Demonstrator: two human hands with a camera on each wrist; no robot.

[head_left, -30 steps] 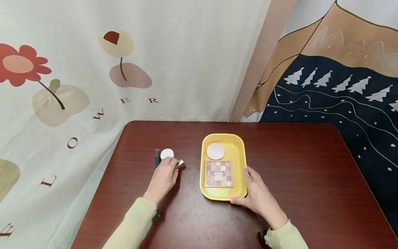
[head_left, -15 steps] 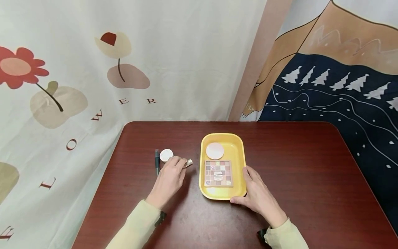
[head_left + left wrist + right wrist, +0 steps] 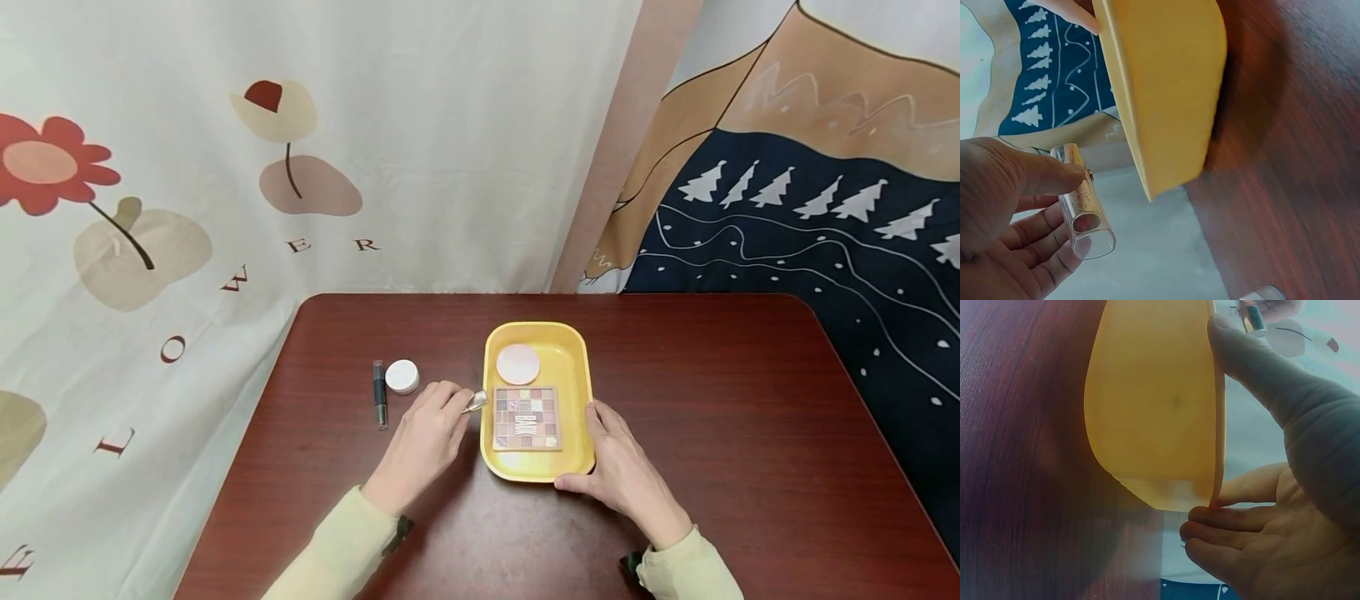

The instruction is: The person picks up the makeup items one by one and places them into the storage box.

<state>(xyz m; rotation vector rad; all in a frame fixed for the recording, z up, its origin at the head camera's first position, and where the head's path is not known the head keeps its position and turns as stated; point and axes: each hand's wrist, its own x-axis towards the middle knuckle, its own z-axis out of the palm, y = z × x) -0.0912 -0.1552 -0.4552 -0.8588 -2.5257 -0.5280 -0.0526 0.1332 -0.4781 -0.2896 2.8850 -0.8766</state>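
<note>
My left hand [image 3: 423,442] pinches a lipstick [image 3: 477,402] with a clear case and gold inner tube, held at the left rim of the yellow tray [image 3: 575,417]. In the left wrist view the thumb lies along the lipstick [image 3: 1083,203], the fingers behind it. My right hand [image 3: 630,471] holds the tray's near right corner, thumb on the near edge and fingers along the right side. Inside the tray lie an eyeshadow palette [image 3: 527,419] with many coloured squares and, beyond it, a round pale pink disc [image 3: 518,364].
Left of the tray, a white round jar [image 3: 402,377] sits on the brown table [image 3: 720,400] beside a dark slim tube [image 3: 380,396] with a clear end. Printed curtains [image 3: 465,167] hang behind the table's far edge.
The left hand has carried the lipstick rightward from beside the white jar to the tray's left rim, uncovering the jar and slim tube. Right hand and tray stay in place.
</note>
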